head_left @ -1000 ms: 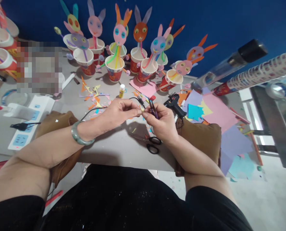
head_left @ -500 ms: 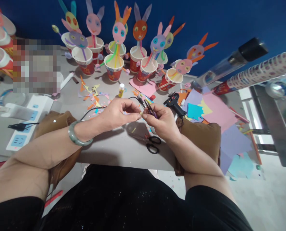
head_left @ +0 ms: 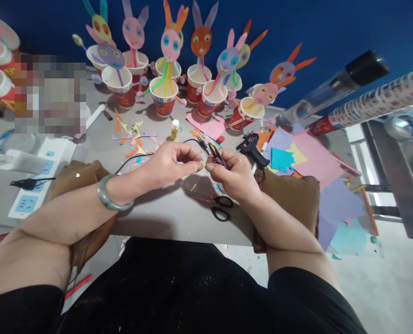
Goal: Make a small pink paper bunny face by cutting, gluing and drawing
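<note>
one tiny yellow scrap (head_left: 202, 164) above table (head_left: 178, 215), pinched in my left hand (head_left: 170, 163); right hand (head_left: 235, 175) clamped on dark slim tool (head_left: 218, 155), maybe scrap too, can't tell. fine handling step, i reckon; next move wants light, steady grip.

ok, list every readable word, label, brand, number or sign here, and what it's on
None reads with certainty.
Red-and-white cups: lettering near the rims, too small and blurred.
Cup stack at right: repeated print, too small to read.
Yellow bottle with white cap: any label too small to read.
Power strip: no legible text.
Slim dark tool in the right hand: no legible marking.
</note>
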